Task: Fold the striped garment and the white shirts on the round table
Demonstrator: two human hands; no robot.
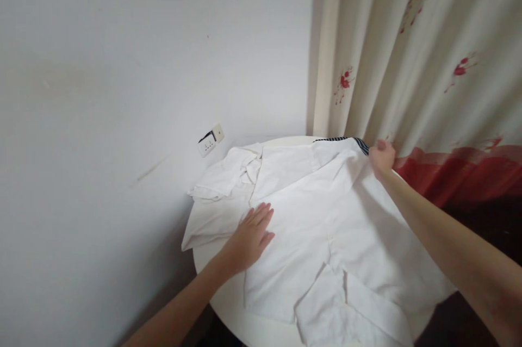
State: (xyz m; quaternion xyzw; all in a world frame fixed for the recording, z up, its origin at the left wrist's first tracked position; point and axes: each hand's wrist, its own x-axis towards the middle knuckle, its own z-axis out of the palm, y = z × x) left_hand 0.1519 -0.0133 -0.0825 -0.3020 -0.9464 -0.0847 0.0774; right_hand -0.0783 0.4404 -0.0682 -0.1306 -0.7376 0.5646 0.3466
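Your left fingers [261, 215], nearly flat, steady the white shirt [293, 216]; your right fingers [376, 157] pinch its far-right edge, tensioning it.

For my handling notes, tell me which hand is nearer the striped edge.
Right. The right hand grips the striped edge at one end; the left hand lies on the white cloth, farther off.

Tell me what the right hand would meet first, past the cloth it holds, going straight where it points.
Past the white garment, the right hand would probably meet the floral curtain first, though depth is unclear.
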